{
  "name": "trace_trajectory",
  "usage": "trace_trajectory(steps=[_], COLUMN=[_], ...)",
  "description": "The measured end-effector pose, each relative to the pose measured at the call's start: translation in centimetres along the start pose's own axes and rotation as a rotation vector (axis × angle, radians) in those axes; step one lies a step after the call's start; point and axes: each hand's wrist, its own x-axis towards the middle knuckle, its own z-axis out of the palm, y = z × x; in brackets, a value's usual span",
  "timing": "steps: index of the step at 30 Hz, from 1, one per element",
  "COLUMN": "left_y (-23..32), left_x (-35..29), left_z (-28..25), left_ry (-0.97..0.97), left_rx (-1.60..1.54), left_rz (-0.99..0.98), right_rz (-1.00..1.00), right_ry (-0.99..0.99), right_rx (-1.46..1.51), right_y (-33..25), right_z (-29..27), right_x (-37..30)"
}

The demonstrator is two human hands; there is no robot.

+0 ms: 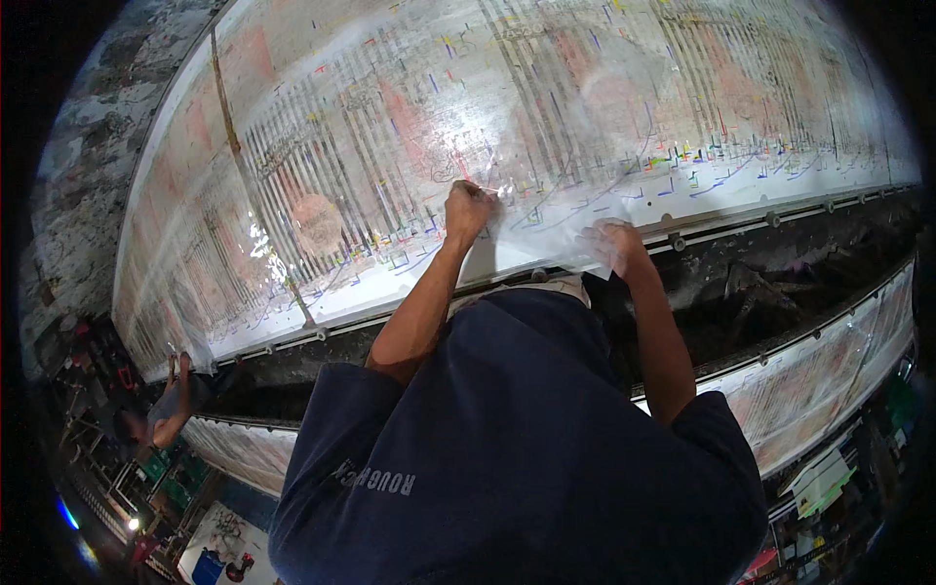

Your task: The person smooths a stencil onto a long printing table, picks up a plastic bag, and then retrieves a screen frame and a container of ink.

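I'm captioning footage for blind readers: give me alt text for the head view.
The curled left hand and the blurrier right hand touch a translucent sheet over a long, pale table dotted with coloured marks. Another person reaches toward it at far left.

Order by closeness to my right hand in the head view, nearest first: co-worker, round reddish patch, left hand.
1. Left hand: just left of the right hand.
2. Round reddish patch: farther left, on the panel.
3. Co-worker: beyond it, at far left.

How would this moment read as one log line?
left hand: curled at table, grip unclear; right hand: fingers extended at clear film; co-worker: at table's left end
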Motion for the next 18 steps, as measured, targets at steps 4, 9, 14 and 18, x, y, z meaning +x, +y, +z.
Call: trace_trajectory(steps=[4, 9, 14, 18], left_y=[0.9, 0.3, -0.7, -3.2], left_x=[-0.4, 5.1, 11.4, 10.5], left_z=[-0.6, -4.1, -9.0, -10.3], left_ry=[0.029, 0.122, 0.246, 0.147], left_rx=[-0.068, -0.162, -0.400, -0.914], left_rz=[0.143, 0.226, 0.333, 0.203], right_rz=[-0.587, -0.691, -0.597, -0.984], right_ry=[0.365, 0.506, 0.783, 1.389], right_rx=[-0.848, -0.834, -1.187, -1.755], right_y=[-0.4, -11.2, -17.7, -13.5], right_z=[-2.2, -12.9, -18.2, -13.3], right_x=[1.2, -0.7, -2.8, -1.7])
